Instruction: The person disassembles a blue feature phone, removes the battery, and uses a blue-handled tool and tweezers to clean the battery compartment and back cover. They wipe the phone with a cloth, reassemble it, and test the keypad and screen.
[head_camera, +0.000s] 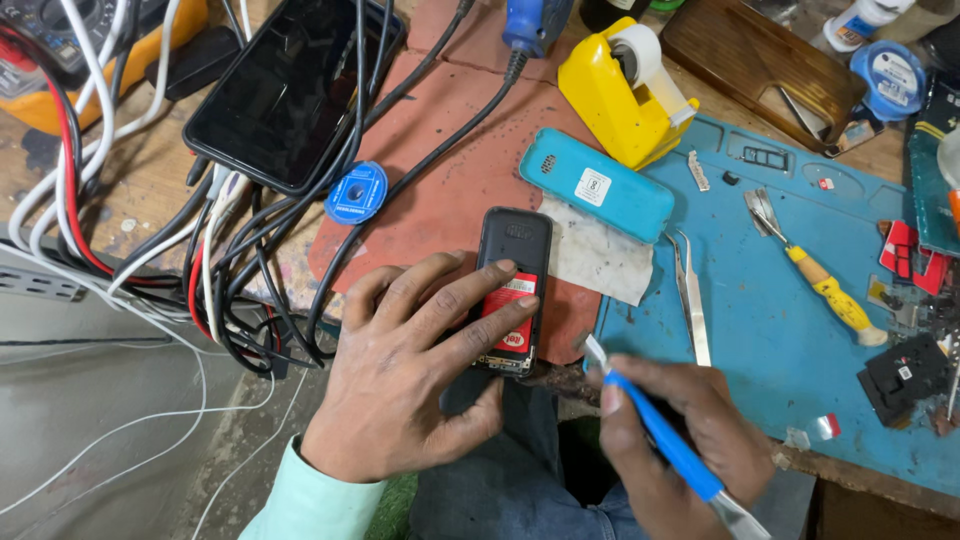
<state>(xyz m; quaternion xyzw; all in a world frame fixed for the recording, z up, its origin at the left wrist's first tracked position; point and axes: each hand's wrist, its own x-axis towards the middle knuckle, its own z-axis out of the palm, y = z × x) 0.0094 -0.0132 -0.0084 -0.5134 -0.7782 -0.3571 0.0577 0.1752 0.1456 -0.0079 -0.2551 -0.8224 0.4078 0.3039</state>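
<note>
The left hand (400, 370) is lying spread over a small black phone (512, 285), its fingers (470, 290) pressing across the red battery while the thumb is hooking under the lower end. The phone is resting back-open at the near edge of the counter (130, 190), on a reddish mat (440, 180). The right hand (680, 440) is pinching a blue-handled tool (660, 440), its pale flat tip pointing toward the phone's lower right corner, just beside it.

Beyond the phone a turquoise back cover (595, 185) is lying on a scrap of white cloth (595, 255). Metal tweezers (692, 300) and a yellow-handled screwdriver (825, 290) are lying on the blue work mat (770, 350) to the right. A yellow tape dispenser (620, 95) is standing toward the far edge. At the far left corner a large dark smartphone (285, 90) is lying face up among tangled black, white and red cables (230, 280).
</note>
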